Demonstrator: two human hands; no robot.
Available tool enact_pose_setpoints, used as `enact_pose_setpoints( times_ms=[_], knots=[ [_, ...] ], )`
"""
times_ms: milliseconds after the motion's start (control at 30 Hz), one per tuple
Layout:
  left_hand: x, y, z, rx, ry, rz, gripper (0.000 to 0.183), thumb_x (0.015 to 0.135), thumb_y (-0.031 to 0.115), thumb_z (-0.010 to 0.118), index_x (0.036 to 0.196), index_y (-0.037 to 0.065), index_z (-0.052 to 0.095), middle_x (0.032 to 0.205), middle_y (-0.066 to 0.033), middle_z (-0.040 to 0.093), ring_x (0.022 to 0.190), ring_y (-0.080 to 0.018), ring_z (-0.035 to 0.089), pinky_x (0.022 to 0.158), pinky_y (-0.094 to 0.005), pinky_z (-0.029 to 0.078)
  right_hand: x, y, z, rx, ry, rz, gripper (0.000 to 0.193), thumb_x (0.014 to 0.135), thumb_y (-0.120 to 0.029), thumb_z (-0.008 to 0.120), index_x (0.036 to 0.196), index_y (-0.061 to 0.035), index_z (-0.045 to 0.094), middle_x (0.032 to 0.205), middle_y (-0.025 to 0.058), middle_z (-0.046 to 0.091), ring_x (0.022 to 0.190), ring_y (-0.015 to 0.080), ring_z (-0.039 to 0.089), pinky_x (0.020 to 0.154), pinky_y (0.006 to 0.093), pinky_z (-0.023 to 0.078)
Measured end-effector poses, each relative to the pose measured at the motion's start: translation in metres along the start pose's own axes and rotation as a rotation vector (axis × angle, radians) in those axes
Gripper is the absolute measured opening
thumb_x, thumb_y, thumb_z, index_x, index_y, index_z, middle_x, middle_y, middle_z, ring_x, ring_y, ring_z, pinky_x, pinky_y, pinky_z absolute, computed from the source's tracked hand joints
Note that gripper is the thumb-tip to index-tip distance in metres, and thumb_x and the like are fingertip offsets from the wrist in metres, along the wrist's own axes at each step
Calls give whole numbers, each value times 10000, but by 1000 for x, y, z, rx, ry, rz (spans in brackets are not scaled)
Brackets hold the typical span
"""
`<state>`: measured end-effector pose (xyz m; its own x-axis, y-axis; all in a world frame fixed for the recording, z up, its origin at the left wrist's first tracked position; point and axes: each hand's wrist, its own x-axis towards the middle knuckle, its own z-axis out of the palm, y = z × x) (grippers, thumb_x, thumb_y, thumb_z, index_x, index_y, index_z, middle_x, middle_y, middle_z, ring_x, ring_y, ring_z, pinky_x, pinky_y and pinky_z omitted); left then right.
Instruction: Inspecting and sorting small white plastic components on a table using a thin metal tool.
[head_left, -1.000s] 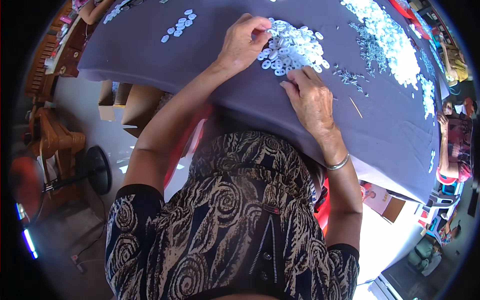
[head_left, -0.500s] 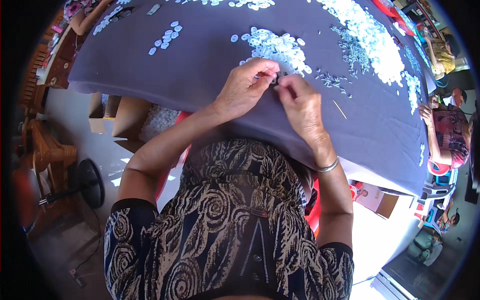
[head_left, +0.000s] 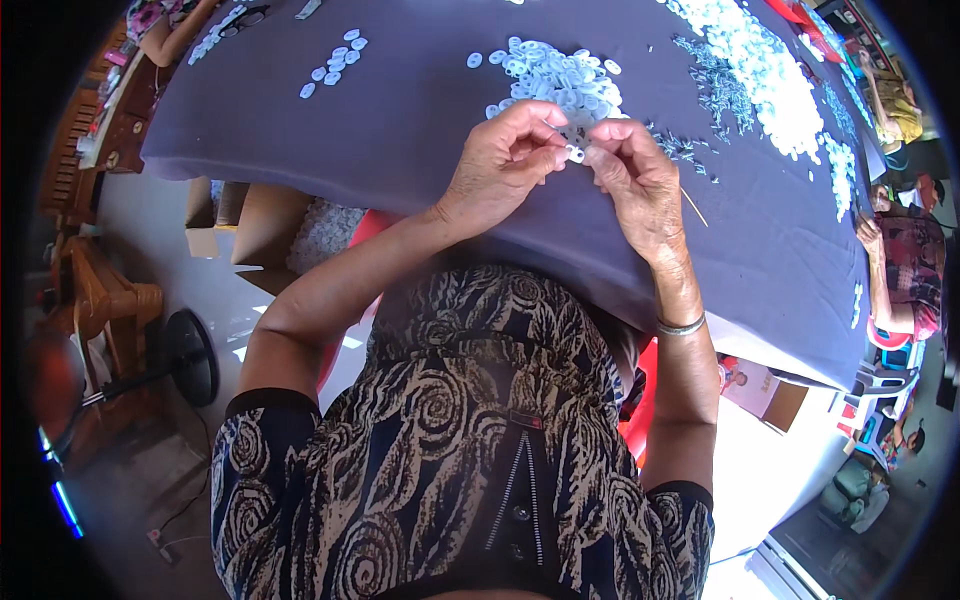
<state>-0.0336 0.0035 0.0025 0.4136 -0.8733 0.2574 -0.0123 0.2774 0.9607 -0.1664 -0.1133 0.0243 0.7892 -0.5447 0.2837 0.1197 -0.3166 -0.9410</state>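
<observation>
My left hand (head_left: 508, 162) pinches a small white oval plastic piece (head_left: 575, 154) with dark holes between thumb and forefinger. Close beside it, my right hand (head_left: 636, 178) has its thumb and fingertips pressed together at the piece's right side; whatever is between them, if anything, is too small to make out. Just beyond both hands lies a heap of similar white oval pieces (head_left: 548, 72). To the right of that heap are scattered small grey metal parts (head_left: 722, 88), like screws or pins.
A larger mound of white pieces (head_left: 770, 100) spreads across the far right of the dark tablecloth (head_left: 430, 120). A thin wooden stick (head_left: 695, 207) lies right of my right hand. A small group of ovals (head_left: 337, 62) sits far left. Other people's arms (head_left: 880, 275) reach in at the edges.
My hands have moved slightly apart, the right one shifting right. The white piece at my left fingertips now shows clearly. The whole view has shifted a little.
</observation>
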Motion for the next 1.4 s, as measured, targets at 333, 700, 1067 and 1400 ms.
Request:
enact_pose_setpoints(
  times_ms=[333,700,1067,1400],
  knots=[
    [-2,1,-1,29,48,14,262,866,4,586,1116,18,508,883,-38,597,740,-47,554,603,-197,470,-4,5,5,-107,-84,95,104,922,-105,538,943,-29,606,731,-31,551,620,26,435,545,180,374],
    [-1,1,0,68,18,-35,239,866,4,580,1102,13,541,897,-46,613,756,-58,581,633,-207,489,-6,7,4,-226,-74,16,103,914,-106,551,928,-16,599,708,-10,553,640,44,468,574,205,410],
    [-1,1,-4,76,41,-33,207,859,-4,594,1059,41,564,852,-25,588,742,-87,561,633,-224,472,5,-6,-52,-353,221,-19,44,869,-42,621,894,-7,628,759,-49,575,701,21,486,632,181,416],
    [0,-7,-2,49,38,-11,214,866,1,590,1072,49,557,845,-24,595,739,-71,555,617,-216,465,2,-8,-65,-618,-35,109,78,789,-51,669,837,-6,626,698,-5,566,645,58,508,587,216,421]
  ],
)
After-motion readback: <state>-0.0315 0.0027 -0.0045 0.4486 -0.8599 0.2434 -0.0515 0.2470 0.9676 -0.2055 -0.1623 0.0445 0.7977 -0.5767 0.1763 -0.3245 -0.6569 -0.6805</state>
